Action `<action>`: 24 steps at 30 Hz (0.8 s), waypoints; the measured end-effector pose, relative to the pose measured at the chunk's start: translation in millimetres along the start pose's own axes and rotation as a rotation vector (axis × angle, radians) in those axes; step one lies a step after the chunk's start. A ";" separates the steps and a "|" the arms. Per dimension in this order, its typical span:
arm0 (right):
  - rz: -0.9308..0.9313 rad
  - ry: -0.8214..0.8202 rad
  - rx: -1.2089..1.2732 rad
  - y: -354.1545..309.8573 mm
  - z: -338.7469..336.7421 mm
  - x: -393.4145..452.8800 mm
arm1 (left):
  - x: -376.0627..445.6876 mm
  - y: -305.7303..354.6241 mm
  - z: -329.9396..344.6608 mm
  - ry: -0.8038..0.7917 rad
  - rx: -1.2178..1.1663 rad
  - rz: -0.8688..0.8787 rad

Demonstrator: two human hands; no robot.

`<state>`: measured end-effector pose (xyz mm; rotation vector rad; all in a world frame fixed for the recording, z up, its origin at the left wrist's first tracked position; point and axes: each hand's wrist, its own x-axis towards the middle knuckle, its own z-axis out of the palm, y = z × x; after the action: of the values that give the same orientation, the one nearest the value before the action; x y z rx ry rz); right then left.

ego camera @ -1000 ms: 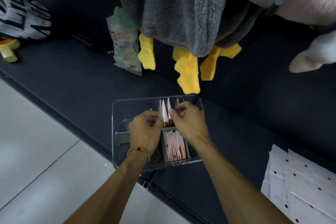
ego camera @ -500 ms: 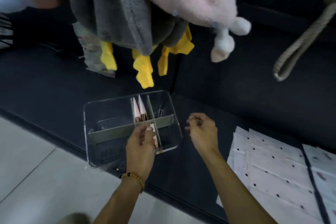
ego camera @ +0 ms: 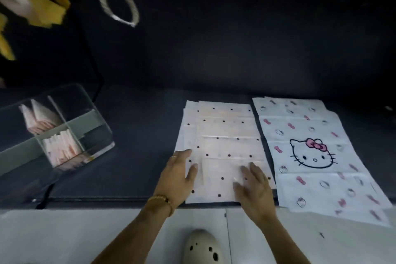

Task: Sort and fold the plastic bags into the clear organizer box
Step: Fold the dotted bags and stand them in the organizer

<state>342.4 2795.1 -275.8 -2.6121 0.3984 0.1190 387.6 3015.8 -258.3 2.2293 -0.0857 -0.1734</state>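
While the organizer box (ego camera: 53, 128) w/ folded bags sits well apart at left, left hand (ego camera: 177, 180) & right hand (ego camera: 255, 191) rest flat, fingers straight, on the dotted bags (ego camera: 222, 135).

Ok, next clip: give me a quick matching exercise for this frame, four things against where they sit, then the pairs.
Things:
1. clear organizer box
2. dotted bags
3. cat-face bags
4. pale shoe

Places:
A. on the light floor, bottom centre
B. far left of the dark surface, folded bags inside
C. far right of the dark surface
D. under the left hand and the right hand

Pairs: 1-B, 2-D, 3-C, 4-A
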 end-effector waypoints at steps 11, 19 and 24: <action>-0.166 0.219 0.110 3.6 -4.7 9.0 | 16.5 10.9 31.8 -0.219 0.683 0.444; -0.337 0.101 0.266 -35.9 -17.7 8.8 | 14.0 23.7 2.8 0.018 0.698 0.528; -0.482 -0.049 0.133 -74.1 -11.8 2.9 | -7.5 -3.1 -38.0 -0.043 0.658 0.305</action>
<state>367.6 2850.6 -232.0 -2.4891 -0.2365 -0.0076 386.1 3048.2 -236.9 2.8243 -0.5737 -0.0234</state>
